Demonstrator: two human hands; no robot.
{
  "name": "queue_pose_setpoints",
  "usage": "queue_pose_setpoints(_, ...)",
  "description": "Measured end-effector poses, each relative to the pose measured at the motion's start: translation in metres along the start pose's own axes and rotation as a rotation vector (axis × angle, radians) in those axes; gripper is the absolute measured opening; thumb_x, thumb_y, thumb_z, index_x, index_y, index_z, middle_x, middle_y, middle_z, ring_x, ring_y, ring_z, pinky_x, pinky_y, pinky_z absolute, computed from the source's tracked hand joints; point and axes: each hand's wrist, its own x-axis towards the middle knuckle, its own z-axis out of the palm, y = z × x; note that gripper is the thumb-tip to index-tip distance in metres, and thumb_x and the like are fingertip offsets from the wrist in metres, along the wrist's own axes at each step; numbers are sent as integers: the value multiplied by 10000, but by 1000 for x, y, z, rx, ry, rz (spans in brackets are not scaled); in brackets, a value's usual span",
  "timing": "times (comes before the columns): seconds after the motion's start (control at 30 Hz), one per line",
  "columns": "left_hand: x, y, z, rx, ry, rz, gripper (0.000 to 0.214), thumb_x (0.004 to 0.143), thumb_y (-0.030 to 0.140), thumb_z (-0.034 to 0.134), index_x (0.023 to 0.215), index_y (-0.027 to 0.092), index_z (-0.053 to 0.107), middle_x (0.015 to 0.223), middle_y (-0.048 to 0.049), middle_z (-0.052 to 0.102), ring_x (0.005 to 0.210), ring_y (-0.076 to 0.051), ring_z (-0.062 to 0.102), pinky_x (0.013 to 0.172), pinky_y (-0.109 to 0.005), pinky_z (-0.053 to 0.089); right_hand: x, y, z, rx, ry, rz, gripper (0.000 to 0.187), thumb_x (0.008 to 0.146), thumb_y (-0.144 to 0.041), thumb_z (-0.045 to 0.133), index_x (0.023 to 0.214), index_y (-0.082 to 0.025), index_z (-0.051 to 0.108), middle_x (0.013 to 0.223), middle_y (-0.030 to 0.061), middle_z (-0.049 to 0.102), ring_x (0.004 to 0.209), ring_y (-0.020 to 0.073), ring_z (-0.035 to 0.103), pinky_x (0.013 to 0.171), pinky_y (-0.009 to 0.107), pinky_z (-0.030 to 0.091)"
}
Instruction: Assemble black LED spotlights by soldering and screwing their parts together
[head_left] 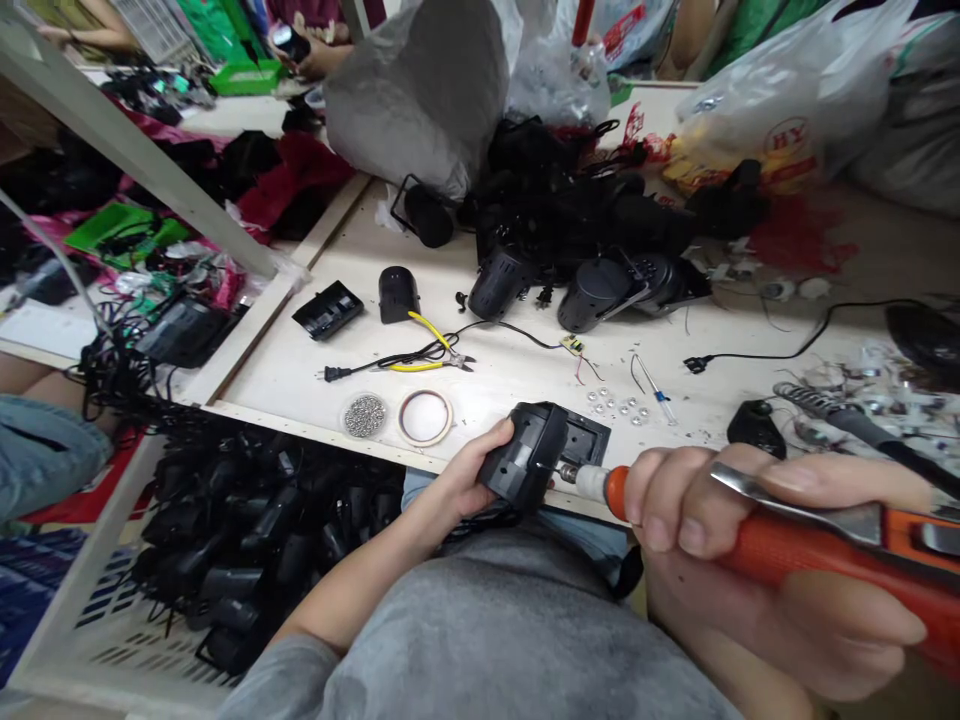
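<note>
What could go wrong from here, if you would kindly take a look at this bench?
The metal tip of the orange-handled tool in the right hand sits against the black plastic housing held by the left hand; a slip might catch the fingers. The housing could also fall onto the pile of black parts below the bench edge. The small round clear pieces nearby might get knocked about.

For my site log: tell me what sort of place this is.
Likely an electronics repair or assembly workshop: an orange-handled screwdriver at a black device housing, yellow-handled wire cutters and a small circuit board on the bench.
</note>
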Motion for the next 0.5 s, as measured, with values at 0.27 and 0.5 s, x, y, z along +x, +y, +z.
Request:
queue_pose_setpoints(0.27,-3,-1,9,79,47,145,512,698,383,869,1096,142,654,894,-61,751,699,-187,705,665,-284,586,-3,3,-4,-22,-28,-19,228,902,-427,702,1078,-290,658,645,-30,571,524,150,557,523,360,491)
queue_pose_setpoints(0.5,-11,-5,16,229,70,228,645,640,404,889,1189,170,645,968,-36,719,734,-135,643,648,-219,506,-16,1,-27,-92,-184,60,288,890,-415,703,1160,-351,629,663,-15,600,562,180,584,563,396,522)
